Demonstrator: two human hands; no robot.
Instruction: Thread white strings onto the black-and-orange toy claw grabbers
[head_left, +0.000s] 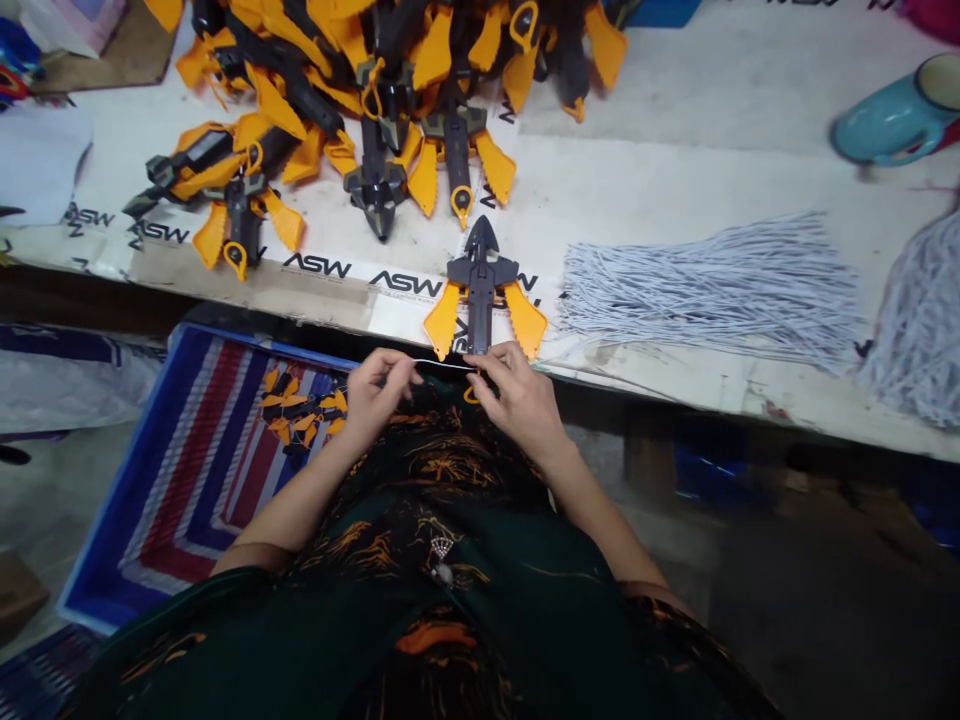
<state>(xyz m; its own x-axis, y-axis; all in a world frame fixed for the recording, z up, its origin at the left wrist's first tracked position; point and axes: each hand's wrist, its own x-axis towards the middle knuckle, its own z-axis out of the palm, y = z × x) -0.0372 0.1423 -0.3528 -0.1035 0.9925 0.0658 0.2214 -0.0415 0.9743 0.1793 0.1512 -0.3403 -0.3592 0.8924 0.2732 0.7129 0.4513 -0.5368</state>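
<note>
A dark grey and orange plastic toy lies at the table's front edge, its pointed tip facing away from me and its orange fins spread to both sides. Between my hands runs a thin white string, stretched across the toy's near end. My left hand pinches one end of it, left of the toy. My right hand is closed at the toy's near end, with thumb and finger on the string. Just below those fingers an orange ring shows in part.
Similar toys are heaped at the back of the table. A bundle of white strings lies to the right, beside a thicker bundle. A blue mug stands at the far right. Below left, a striped lined crate holds several toys.
</note>
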